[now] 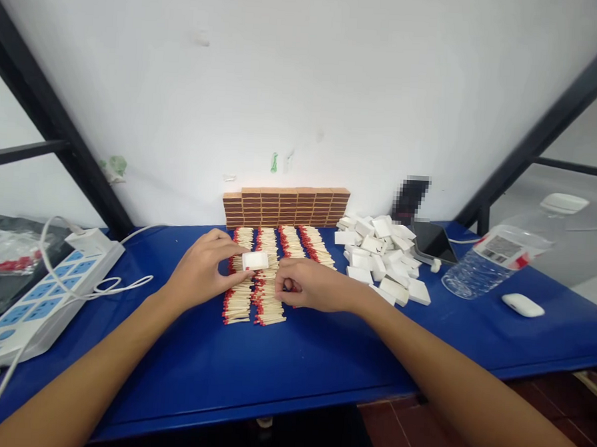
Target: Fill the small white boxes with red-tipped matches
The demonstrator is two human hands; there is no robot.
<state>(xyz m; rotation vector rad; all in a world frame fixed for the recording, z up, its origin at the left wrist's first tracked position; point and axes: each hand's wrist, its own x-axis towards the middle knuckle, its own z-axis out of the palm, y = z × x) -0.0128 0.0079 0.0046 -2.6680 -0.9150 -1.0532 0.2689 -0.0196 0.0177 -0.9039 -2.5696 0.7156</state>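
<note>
My left hand [203, 266] grips a small white matchbox tray [255, 260] between thumb and fingers, above the rows of matches. Close by on the right, my right hand [308, 285] has its fingers curled together over the matches; whatever is in them is hidden. Beneath both hands lie long rows of red-headed matches [270, 309] on the blue table, and further rows [317, 246] reach toward the back. A stack of brown-sided matchboxes [286, 208] stands behind them against the wall. To the right is a loose heap of white matchbox trays [384, 258].
A white power strip [49, 297] with cables and a dark plastic bag [1, 261] lie at the left. On the right are a phone [433, 242], a leaning clear plastic bottle [502, 254] and a white earphone case [523, 304]. The blue table's [270, 389] front edge runs below my arms.
</note>
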